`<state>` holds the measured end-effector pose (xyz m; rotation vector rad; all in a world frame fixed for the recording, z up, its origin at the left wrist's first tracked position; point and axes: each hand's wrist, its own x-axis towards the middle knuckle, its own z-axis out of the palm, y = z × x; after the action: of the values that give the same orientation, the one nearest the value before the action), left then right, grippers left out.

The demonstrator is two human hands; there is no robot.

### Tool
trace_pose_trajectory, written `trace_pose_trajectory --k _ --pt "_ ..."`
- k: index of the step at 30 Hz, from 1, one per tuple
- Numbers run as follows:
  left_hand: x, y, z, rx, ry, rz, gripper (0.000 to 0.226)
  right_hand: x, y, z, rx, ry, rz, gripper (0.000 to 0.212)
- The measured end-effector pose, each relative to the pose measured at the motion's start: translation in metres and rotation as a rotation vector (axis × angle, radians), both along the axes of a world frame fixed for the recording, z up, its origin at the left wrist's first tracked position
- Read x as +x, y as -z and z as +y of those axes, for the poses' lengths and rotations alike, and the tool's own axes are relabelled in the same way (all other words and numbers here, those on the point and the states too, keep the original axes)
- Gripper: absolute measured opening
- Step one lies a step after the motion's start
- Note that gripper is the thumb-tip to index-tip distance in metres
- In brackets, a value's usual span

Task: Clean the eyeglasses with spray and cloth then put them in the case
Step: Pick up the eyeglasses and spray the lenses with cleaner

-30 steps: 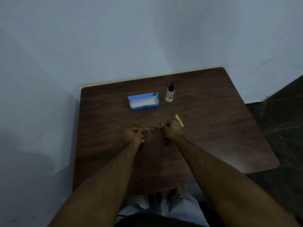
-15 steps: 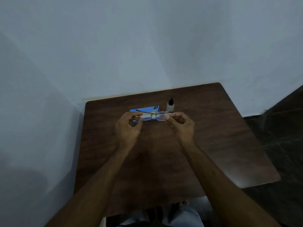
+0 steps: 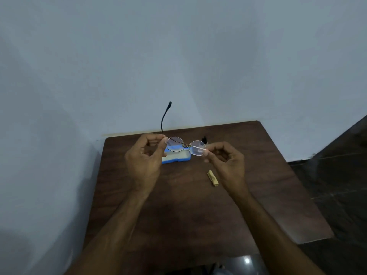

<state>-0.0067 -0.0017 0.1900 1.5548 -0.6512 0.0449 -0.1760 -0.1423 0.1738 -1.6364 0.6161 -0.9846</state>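
Observation:
I hold thin round-lens eyeglasses (image 3: 186,146) up in the air over the table, lenses side by side. My left hand (image 3: 146,157) pinches the left hinge, and that temple arm sticks up against the wall. My right hand (image 3: 226,161) pinches the right edge of the frame. Behind the glasses lies the open blue case (image 3: 175,158) on the dark wooden table (image 3: 178,205). The spray bottle's black cap (image 3: 204,139) peeks out behind the right lens; its body is hidden. A small folded yellowish cloth (image 3: 212,177) lies on the table under my right wrist.
The table stands in a corner, with pale walls behind it and to its left. Dark tiled floor (image 3: 337,175) shows to the right. The table's right and near edges are in view.
The hands lifted the glasses from the tabletop up in front of the case, and the left temple arm swung out and now points upward. The camera tilted up.

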Motion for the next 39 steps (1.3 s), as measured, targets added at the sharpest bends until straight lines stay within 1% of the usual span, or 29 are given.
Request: trace_pose_trajectory --k 2,5,7,9,13,16,18,21,24,25,27,29,31,32,34,36,37,39 --pt "0.001 -0.002 0.003 0.000 0.007 0.002 0.005 -0.001 -0.006 -0.001 -0.221 0.013 0.142 0.012" --pt "-0.002 -0.008 0.009 0.022 0.031 -0.049 0.006 -0.002 -0.015 -0.002 -0.546 0.000 0.305 0.009" --pt "-0.003 -0.012 0.013 0.015 0.037 -0.063 0.006 -0.001 -0.021 -0.001 -0.655 -0.020 0.356 0.006" --pt "-0.001 -0.016 0.016 -0.015 0.052 -0.019 0.008 0.001 -0.028 0.003 -0.630 -0.025 0.310 0.007" --pt "0.005 -0.027 0.021 -0.034 0.070 0.068 0.012 0.007 -0.046 0.014 -0.364 0.024 0.100 0.014" --pt "0.007 -0.036 0.025 -0.051 0.076 0.121 0.011 0.010 -0.059 0.021 -0.082 0.002 -0.066 0.007" --pt "0.008 -0.040 0.028 -0.064 0.066 0.170 0.011 0.010 -0.067 0.024 0.056 -0.013 -0.146 0.004" --pt "0.011 -0.044 0.029 -0.106 0.096 0.250 0.018 0.009 -0.073 0.028 0.135 -0.064 -0.159 0.005" --pt "0.013 -0.050 0.032 -0.161 0.193 0.323 0.021 0.008 -0.084 0.033 0.236 -0.120 -0.176 0.002" --pt "0.013 -0.052 0.034 -0.165 0.233 0.362 0.020 0.008 -0.089 0.035 0.292 -0.131 -0.183 0.003" --pt "0.013 -0.053 0.038 -0.166 0.315 0.464 0.016 0.009 -0.098 0.038 0.450 -0.147 -0.198 0.014" --pt "0.012 -0.052 0.043 -0.204 0.401 0.617 0.013 0.011 -0.103 0.038 0.624 -0.163 -0.208 0.023" --pt "0.009 -0.049 0.048 -0.272 0.482 0.780 0.020 0.011 -0.103 0.036 0.766 -0.161 -0.217 0.022" --pt "0.007 -0.047 0.050 -0.286 0.507 0.829 0.024 0.010 -0.101 0.034 0.828 -0.149 -0.220 0.019" --pt "0.002 -0.042 0.052 -0.269 0.530 0.858 0.031 0.008 -0.095 0.031 0.960 -0.134 -0.230 0.011" --pt "-0.003 -0.038 0.053 -0.247 0.525 0.859 0.036 0.005 -0.086 0.029 1.086 -0.131 -0.254 0.013" --pt "-0.006 -0.036 0.053 -0.239 0.511 0.863 0.036 0.004 -0.083 0.029 1.139 -0.122 -0.257 0.013" --pt "-0.011 -0.032 0.052 -0.216 0.480 0.876 0.031 0.004 -0.074 0.027 1.218 -0.099 -0.254 0.004"
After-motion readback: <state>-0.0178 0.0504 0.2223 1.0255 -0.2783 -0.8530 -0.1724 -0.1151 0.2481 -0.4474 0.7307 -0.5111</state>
